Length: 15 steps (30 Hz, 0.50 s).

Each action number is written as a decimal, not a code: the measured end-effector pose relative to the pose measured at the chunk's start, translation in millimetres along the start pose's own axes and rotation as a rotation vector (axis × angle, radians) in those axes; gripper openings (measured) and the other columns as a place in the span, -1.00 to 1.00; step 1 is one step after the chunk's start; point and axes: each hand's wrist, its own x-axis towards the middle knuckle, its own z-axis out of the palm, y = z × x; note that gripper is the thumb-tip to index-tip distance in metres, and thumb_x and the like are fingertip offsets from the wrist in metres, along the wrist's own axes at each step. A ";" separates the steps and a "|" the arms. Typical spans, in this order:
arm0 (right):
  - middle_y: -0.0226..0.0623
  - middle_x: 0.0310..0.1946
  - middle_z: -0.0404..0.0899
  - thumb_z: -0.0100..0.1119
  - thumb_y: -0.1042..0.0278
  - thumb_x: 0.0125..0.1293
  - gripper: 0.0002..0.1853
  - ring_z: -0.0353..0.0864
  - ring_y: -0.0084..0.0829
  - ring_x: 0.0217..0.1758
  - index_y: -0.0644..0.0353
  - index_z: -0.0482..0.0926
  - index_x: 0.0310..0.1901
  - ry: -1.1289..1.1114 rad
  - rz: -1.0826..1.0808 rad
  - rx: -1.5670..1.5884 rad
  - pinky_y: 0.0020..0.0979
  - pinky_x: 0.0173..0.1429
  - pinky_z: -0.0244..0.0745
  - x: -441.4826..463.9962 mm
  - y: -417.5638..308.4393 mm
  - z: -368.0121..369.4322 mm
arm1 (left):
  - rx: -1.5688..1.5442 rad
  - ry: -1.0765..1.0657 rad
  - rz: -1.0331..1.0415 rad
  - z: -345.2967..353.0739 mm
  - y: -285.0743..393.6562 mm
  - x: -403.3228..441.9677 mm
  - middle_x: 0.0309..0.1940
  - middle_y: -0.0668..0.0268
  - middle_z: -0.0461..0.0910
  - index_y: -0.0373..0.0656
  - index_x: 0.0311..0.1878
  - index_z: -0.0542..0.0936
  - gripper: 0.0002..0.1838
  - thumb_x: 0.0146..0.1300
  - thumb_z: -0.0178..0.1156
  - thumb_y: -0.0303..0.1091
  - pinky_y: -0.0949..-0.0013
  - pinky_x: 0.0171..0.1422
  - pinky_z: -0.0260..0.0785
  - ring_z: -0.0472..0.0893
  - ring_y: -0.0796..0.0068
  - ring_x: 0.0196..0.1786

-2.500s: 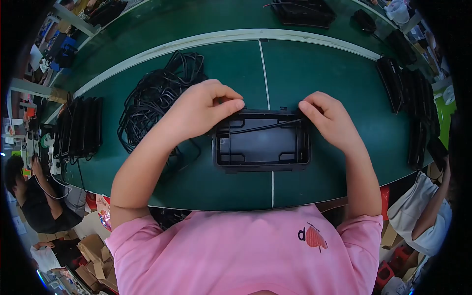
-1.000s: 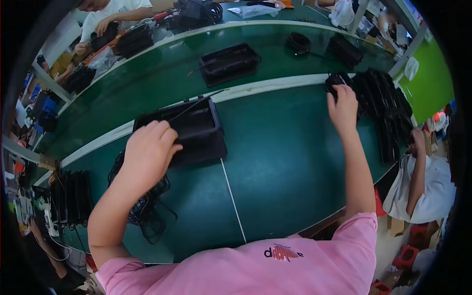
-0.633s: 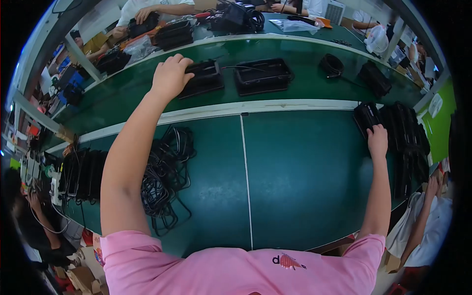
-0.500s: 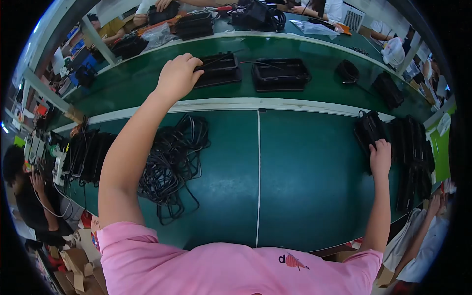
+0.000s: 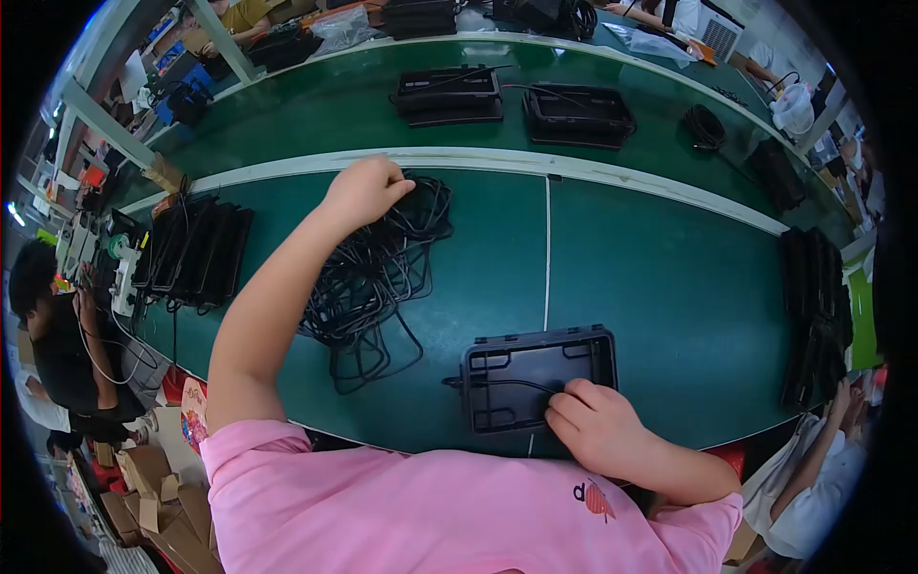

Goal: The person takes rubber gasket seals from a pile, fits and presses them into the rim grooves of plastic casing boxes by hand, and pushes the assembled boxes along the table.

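A shallow black plastic case [image 5: 535, 400], its inside facing up, lies at the near edge of the green bench. A short black cable runs across it from its left wall. My right hand [image 5: 601, 428] is closed at the case's lower right part, fingertips inside by the cable's end; what the thumb presses on is hidden. To the left is a tangled heap of black cables [image 5: 368, 297]. Over the top of this heap, my left hand [image 5: 368, 191] has its fingers pinched together on the black cable; the palm side is hidden.
Black cases stand in a row [image 5: 201, 253] at the left and in a stack [image 5: 813, 316] at the right. Two more cases [image 5: 449, 96] and a coiled cable [image 5: 705, 126] lie on the raised shelf beyond a white ledge [image 5: 478, 158]. Other people sit around the bench.
My right hand has brought the black case from the right side to the near middle, inside facing up. My left hand has come down from the shelf case to the cable heap.
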 end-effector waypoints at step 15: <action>-0.28 -0.23 0.52 0.28 0.30 0.02 -0.71 0.48 -0.32 -0.09 0.28 0.63 -0.22 -0.092 -0.085 0.010 -0.36 -0.13 0.41 28.1 -8.6 -3.2 | 0.126 0.052 -0.078 52.0 48.8 -0.1 -0.18 0.11 0.63 -0.18 -0.21 0.63 -0.69 0.19 0.28 -0.12 0.08 0.01 0.52 0.64 0.06 -0.06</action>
